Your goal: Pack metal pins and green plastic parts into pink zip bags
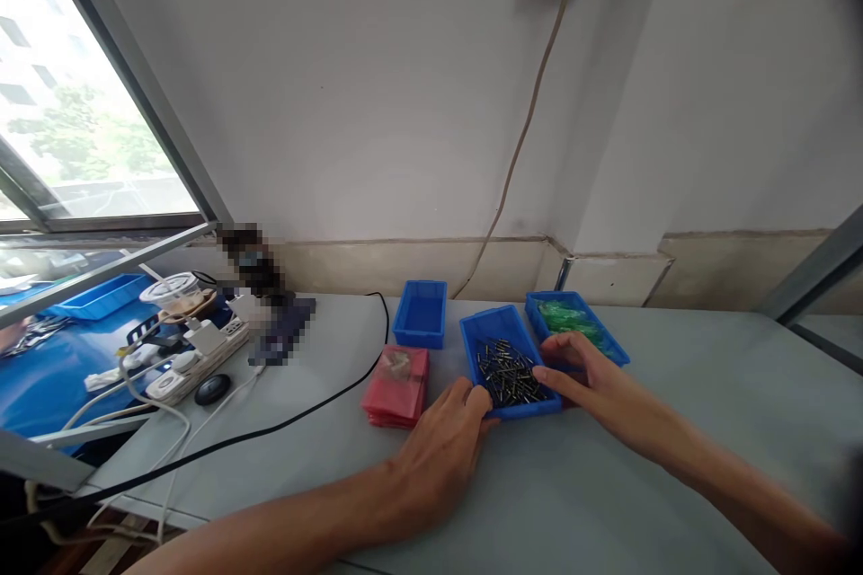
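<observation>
On the grey worktop, just in front of the person, stands a blue tray of small dark metal pins, its near left corner covered by the left hand. That hand's fingers are closed on the corner, though some of their tips are hidden. The right hand has its fingers clamped on the opposite wall, thumb over the rim; the lower fingers are hard to make out. It also covers part of a second tray, where green packets lie, too indistinct to count.

A pixelated patch masks whatever stands at the back left. Blurred dark areas cut into the right edge of the view, and both forearms run out of frame.

Red packets sit stacked just beside the left hand, with a third blue tray behind them. A black cable crosses the worktop on the left, near a round black object and a crowded power strip.
</observation>
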{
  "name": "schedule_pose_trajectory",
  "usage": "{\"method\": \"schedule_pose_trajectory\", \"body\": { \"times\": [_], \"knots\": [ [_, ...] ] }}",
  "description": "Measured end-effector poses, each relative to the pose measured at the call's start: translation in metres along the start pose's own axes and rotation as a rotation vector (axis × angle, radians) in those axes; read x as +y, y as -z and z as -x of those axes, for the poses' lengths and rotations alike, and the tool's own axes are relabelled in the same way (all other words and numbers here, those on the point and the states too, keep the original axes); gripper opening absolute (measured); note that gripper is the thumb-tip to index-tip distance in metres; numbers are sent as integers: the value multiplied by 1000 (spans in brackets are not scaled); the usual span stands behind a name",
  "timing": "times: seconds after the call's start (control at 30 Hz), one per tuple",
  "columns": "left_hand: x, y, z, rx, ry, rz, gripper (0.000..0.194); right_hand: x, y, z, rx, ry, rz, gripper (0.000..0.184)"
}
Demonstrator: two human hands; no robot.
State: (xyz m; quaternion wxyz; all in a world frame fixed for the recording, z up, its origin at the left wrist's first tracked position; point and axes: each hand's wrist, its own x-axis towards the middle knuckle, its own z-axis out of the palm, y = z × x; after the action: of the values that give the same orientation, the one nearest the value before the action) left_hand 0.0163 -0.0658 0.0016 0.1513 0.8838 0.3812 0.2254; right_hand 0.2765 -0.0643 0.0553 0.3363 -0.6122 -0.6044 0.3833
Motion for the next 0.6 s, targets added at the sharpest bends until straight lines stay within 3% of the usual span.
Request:
{"method": "schedule_pose_trajectory", "body": {
  "times": [0.13, 0.37, 0.43, 0.5, 0.6],
  "knots": [
    [1, -1, 1, 67, 24, 16, 9, -16, 5, -4, -68, -111, -166, 71],
    [-2, -10, 4, 116, -15, -47, 17, -30, 17, -18, -193, -138, -205, 47],
    [-2, -16, 5, 144, -32, -80, 34, -27, 18, -24, -200, -108, -234, 46],
    [-1, -19, 7, 132, -34, -67, 53, -23, 18, -31, -190, -64, -228, 47],
    [2, -17, 9, 78, -12, -12, 57, -15, 15, -40, -76, 15, -83, 55]
  ]
}}
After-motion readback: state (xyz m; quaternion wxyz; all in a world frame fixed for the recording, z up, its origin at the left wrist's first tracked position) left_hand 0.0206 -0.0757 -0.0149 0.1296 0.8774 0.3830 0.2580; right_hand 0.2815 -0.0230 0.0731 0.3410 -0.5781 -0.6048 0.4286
